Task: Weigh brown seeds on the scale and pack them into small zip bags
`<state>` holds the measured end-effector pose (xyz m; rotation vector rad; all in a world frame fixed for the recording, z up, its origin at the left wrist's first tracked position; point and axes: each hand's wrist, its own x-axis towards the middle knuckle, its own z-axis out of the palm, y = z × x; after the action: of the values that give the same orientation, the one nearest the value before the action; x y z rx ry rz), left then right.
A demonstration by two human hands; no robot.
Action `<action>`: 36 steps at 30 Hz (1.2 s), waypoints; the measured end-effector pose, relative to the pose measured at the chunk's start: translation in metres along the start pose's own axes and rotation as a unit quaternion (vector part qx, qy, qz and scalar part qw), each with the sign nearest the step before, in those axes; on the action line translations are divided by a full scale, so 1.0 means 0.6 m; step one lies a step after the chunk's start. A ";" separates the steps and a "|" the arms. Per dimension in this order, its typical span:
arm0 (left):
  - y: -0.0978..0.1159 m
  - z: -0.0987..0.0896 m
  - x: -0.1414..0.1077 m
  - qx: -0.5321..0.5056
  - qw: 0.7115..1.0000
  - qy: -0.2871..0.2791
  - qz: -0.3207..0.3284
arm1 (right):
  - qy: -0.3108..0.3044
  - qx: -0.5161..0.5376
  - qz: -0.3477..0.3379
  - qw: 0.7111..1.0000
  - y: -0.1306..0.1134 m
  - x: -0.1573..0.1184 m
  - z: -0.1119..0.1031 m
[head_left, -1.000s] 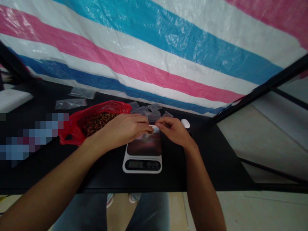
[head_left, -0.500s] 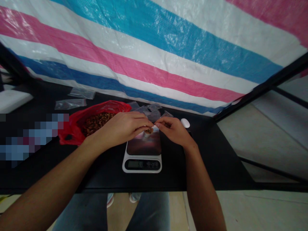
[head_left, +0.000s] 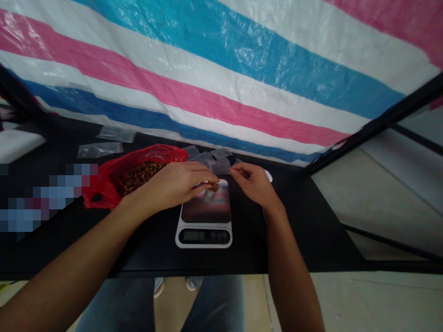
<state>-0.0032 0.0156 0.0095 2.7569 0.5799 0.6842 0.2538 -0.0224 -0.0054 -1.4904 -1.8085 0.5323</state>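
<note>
My left hand (head_left: 187, 183) reaches over the kitchen scale (head_left: 206, 210) with thumb and fingers pinched on a small cup-like container (head_left: 211, 193) holding brown pieces. The container's base is close to the metal plate; whether it rests there I cannot tell. My right hand (head_left: 252, 182) is raised just right of the scale, its thumb and fingertips pressed together. What lies inside those fingers, if anything, is too small to make out. Left of the scale, a red plastic bag (head_left: 104, 177) stands open, full of brown nut-like pieces (head_left: 141, 177), partly behind my left forearm.
Several clear plastic bags (head_left: 217, 165) lie behind the scale, with others (head_left: 100, 149) at the far left. A white rounded object (head_left: 269, 175) sits partly behind my right hand. Striped plastic sheeting (head_left: 214, 92) hangs along the back of the black table (head_left: 152, 258).
My right hand has moved a little right, away from the container and my left fingertips, partly covering the white object. My left hand has stayed nearly still on the container.
</note>
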 end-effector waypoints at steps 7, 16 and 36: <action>-0.002 0.001 -0.002 0.001 1.000 -0.005 -0.001 | 0.115 -0.164 0.028 0.979 0.032 0.005 -0.016; 0.001 -0.002 0.000 -0.012 1.000 -0.012 -0.001 | 0.072 -0.280 0.066 0.955 0.041 0.003 -0.004; 0.035 -0.002 -0.003 0.092 0.961 0.259 0.001 | 0.378 0.089 -0.021 0.921 -0.056 -0.010 0.015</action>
<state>0.0015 -0.0036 0.0162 2.7341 0.7746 1.4398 0.2255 -0.0352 0.0111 -1.2801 -1.1422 0.0604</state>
